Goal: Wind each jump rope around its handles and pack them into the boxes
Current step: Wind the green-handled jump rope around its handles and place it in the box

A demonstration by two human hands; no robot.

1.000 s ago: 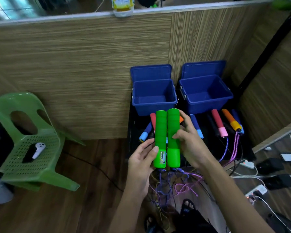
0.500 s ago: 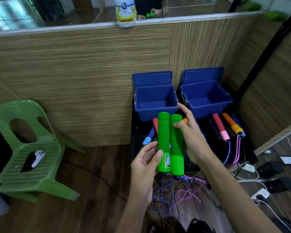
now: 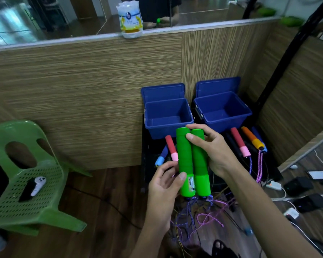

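Person is holding two green handles [image 3: 192, 161] side by side, upright, w/ both hands, in front of the two blue boxes. Left hand [image 3: 166, 185] is gripping the lower part of the left handle, thumb lying across its front near a small label, fingers curled round behind. Right hand [image 3: 213, 151] is wrapping round the upper part of the right handle, thumb and forefinger reaching over toward the top of the left one. So each grip is closed round a handle, not loose. The rope [image 3: 203, 216], purple and pink, is hanging from the handles' bottom ends in a loose tangle down toward the floor; not wound round them.

Left blue box [image 3: 168, 118] and right blue box [image 3: 222, 112] are sitting open next to each other against the wooden partition [image 3: 82, 99], lids standing up behind. Can't make out anything inside either.

Other ropes are lying on the dark surface in front of the boxes: a red-and-pink handle [image 3: 171, 148] and a blue handle [image 3: 161, 157] just left of the green pair, another red-and-pink handle [image 3: 239, 142] and an orange handle [image 3: 252, 140] to the right, their cords trailing down.

Off to the left, a green plastic chair [image 3: 26, 174] w/ a white controller [image 3: 38, 185] on the seat.
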